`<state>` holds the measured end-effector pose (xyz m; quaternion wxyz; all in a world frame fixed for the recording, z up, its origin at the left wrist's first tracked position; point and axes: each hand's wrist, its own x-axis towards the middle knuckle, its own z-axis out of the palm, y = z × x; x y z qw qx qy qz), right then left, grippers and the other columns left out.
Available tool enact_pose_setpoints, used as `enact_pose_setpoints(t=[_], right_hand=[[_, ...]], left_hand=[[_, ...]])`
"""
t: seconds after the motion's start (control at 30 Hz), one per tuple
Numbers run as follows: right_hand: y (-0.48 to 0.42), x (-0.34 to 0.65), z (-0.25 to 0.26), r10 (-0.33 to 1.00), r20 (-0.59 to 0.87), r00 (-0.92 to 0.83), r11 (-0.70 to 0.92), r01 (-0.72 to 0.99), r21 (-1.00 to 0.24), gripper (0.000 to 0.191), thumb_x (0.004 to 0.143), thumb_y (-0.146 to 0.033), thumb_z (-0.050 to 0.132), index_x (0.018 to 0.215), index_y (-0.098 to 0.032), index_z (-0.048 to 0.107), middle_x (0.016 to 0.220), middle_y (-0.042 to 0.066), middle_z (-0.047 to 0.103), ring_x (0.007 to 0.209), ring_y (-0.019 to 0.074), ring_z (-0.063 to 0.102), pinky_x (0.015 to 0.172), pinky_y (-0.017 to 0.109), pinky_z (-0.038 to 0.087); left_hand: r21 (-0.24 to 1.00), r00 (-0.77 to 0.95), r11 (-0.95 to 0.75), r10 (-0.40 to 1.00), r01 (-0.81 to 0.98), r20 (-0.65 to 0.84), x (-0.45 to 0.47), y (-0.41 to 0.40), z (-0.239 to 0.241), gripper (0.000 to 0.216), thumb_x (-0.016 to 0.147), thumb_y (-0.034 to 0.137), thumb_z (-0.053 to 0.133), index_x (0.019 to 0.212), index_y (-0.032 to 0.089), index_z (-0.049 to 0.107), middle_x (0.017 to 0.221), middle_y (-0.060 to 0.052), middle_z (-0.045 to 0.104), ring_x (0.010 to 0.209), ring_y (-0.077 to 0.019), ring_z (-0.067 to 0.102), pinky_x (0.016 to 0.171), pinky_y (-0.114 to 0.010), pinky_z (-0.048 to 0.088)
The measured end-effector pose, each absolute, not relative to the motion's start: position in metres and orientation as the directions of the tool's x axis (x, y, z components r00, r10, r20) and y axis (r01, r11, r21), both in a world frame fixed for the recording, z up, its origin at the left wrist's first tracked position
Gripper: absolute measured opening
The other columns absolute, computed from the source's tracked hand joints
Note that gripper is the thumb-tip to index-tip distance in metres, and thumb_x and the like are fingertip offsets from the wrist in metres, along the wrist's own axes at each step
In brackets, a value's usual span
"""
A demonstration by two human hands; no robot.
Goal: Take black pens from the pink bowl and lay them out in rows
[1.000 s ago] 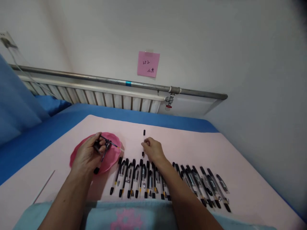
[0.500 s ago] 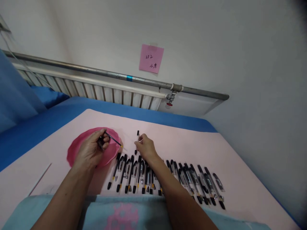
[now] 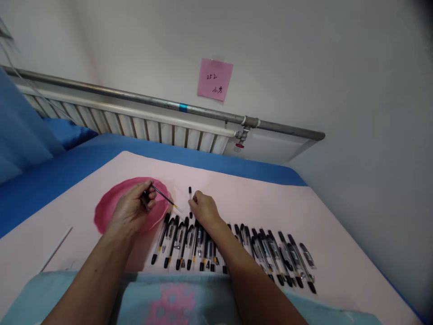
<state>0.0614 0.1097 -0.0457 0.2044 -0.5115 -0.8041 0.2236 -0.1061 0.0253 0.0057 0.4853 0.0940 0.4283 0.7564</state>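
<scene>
Far out at nine o'clock a thin white stick (image 3: pixel 56 249) lies alone on the pink sheet (image 3: pixel 338 234). Moving right, the left hand (image 3: pixel 130 212) sits over the pink dish (image 3: pixel 106 210), fingers curled shut around a pen refill (image 3: pixel 164 197); the refill's dark shaft sticks out toward three o'clock, its yellowish tip hanging just past the dish's rim. Something small and dark is tucked in the same fist, too hidden to name.

Centre now: the right hand (image 3: pixel 203 211) is closed down, fingertips pinching a clear pen barrel (image 3: pixel 190 201) that points toward twelve o'clock, its black end sticking out beyond the knuckles. The barrel stands just beside the refill's tip, a small gap between them.

Below both hands, from six o'clock sweeping out to four o'clock, the row of black pens (image 3: pixel 189 243) lies side by side on the sheet, the right forearm crossing over its middle. The far pens (image 3: pixel 287 262) fan out toward the sheet's right edge. High at twelve o'clock a pink note (image 3: pixel 215 79) is stuck on the wall above the radiator pipe (image 3: pixel 135 97).
</scene>
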Motion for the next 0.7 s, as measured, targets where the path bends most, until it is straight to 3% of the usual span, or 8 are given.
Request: enact_pose_setpoints(t=[0.2, 0.33, 0.4, 0.57, 0.7], right_hand=[[0.106, 0.064, -0.024, 0.917, 0.072, -0.393, 0.335, 0.659, -0.673, 0.022, 0.084, -0.032, 0.043, 0.079, -0.018, 0.058, 0.071, 0.003, 0.063, 0.062, 0.0123, 0.053, 0.057, 0.022, 0.035], [0.088, 0.060, 0.002, 0.762, -0.045, -0.646, 0.266, 0.376, -0.888, 0.026, 0.084, -0.035, 0.043, 0.078, -0.017, 0.061, 0.071, -0.001, 0.063, 0.052, 0.0071, 0.050, 0.051, 0.018, 0.037], [0.080, 0.058, 0.011, 0.682, -0.065, -0.728, 0.212, 0.283, -0.935, 0.021, 0.080, -0.031, 0.049, 0.073, -0.016, 0.061, 0.068, -0.001, 0.062, 0.052, 0.0068, 0.049, 0.052, 0.018, 0.037], [0.088, 0.061, 0.008, 0.799, -0.010, -0.602, 0.340, 0.464, -0.818, 0.021, 0.077, -0.029, 0.053, 0.064, -0.017, 0.064, 0.063, -0.002, 0.059, 0.060, 0.0092, 0.051, 0.057, 0.019, 0.036], [0.111, 0.072, -0.012, 0.920, -0.039, -0.390, 0.245, 0.651, -0.718, 0.025, 0.079, -0.031, 0.050, 0.066, -0.016, 0.066, 0.060, 0.000, 0.060, 0.061, 0.0116, 0.053, 0.056, 0.020, 0.036]], left_hand=[[0.769, -0.477, -0.119, 0.840, -0.628, -0.259, -0.102, 0.024, 0.007, 0.003, 0.067, 0.010, 0.063, 0.067, 0.010, 0.060, 0.055, -0.001, 0.051, 0.047, -0.0074, 0.047, 0.032, -0.014, 0.030], [0.832, -0.461, -0.069, 0.856, -0.550, -0.233, -0.087, 0.023, 0.011, 0.008, 0.062, 0.013, 0.068, 0.067, 0.010, 0.062, 0.055, 0.000, 0.053, 0.047, -0.0073, 0.048, 0.032, -0.013, 0.029], [0.848, -0.465, -0.059, 0.855, -0.527, -0.229, -0.079, 0.023, 0.012, 0.010, 0.060, 0.013, 0.070, 0.066, 0.010, 0.062, 0.056, 0.000, 0.054, 0.047, -0.0070, 0.048, 0.033, -0.013, 0.030], [0.855, -0.475, -0.055, 0.849, -0.516, -0.232, -0.074, 0.023, 0.013, 0.017, 0.062, 0.015, 0.070, 0.076, 0.009, 0.064, 0.065, -0.002, 0.058, 0.049, -0.0067, 0.049, 0.033, -0.013, 0.031], [0.833, -0.434, -0.028, 0.863, -0.552, -0.259, -0.077, 0.024, 0.010, 0.016, 0.062, 0.010, 0.068, 0.078, 0.008, 0.064, 0.064, -0.003, 0.058, 0.050, -0.0075, 0.051, 0.033, -0.014, 0.031]])
